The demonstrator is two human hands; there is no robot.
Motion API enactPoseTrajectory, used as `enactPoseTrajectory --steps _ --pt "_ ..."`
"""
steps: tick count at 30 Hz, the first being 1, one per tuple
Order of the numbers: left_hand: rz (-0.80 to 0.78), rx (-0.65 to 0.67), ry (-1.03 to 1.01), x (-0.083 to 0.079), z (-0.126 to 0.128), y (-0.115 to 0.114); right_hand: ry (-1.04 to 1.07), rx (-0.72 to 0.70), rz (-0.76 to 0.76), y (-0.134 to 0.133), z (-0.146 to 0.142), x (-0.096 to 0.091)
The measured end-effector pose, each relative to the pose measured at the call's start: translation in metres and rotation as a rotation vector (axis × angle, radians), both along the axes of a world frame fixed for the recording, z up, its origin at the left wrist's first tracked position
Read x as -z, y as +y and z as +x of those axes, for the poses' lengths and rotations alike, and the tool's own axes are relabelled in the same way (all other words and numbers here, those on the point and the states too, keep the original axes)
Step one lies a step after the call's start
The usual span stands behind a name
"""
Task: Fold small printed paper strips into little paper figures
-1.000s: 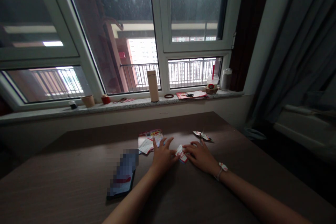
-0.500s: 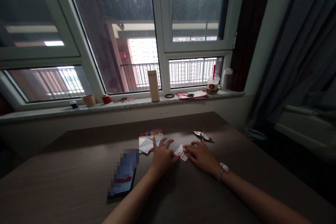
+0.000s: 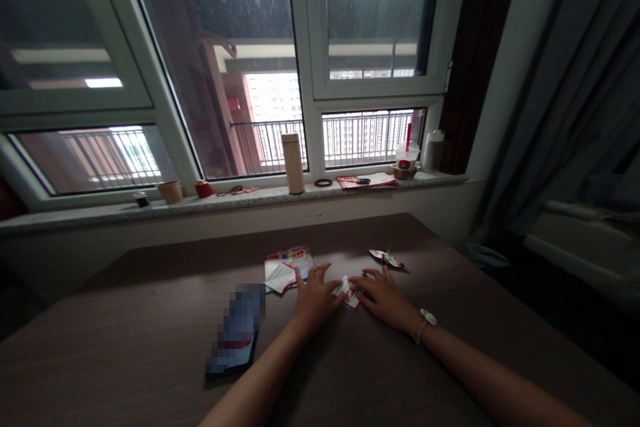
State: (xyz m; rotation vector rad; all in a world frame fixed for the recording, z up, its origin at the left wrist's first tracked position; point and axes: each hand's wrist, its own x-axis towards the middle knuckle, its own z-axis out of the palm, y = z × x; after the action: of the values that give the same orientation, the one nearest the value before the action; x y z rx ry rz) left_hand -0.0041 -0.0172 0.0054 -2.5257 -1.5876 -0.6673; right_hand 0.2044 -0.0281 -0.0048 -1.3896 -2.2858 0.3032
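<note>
A small folded piece of printed paper (image 3: 353,303), white with red and blue edges, lies on the brown table (image 3: 150,320) between my hands. At its left side, my left hand (image 3: 317,298) holds it with thumb and index finger, the other fingers raised and spread. My right hand (image 3: 384,300), with a bracelet on the wrist, presses the paper's right side with its fingertips. Part of the paper is hidden under the fingers. Just beyond my right hand sits a folded paper crane (image 3: 386,258). Printed paper sheets (image 3: 281,278) lie beyond my left hand.
A phone (image 3: 235,333) with a blurred-out screen lies left of my left forearm. Along the windowsill stand a paper cup (image 3: 170,192), a tan thermos (image 3: 293,163), a drink cup with a red straw (image 3: 405,157) and a bottle (image 3: 433,151). Scissors (image 3: 361,181) rest on red-and-white papers.
My left hand has shifted slightly right, its index finger coming down onto the paper. The paper's upper part now looks bent up between the fingers. My right hand has barely moved.
</note>
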Motion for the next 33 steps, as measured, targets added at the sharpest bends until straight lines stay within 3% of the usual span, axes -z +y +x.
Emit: enactPoseTrajectory --steps 8,16,33 --pt "-0.042 -0.003 0.05 0.009 -0.001 0.007 0.022 -0.011 -0.021 0.002 -0.002 0.001" --pt "-0.045 0.013 0.09 0.008 -0.001 0.008 0.012 -0.011 -0.027 0.001 -0.005 0.0" --pt "0.006 -0.01 0.115 0.0 -0.001 0.004 -0.048 0.008 0.246 -0.008 0.0 -0.009"
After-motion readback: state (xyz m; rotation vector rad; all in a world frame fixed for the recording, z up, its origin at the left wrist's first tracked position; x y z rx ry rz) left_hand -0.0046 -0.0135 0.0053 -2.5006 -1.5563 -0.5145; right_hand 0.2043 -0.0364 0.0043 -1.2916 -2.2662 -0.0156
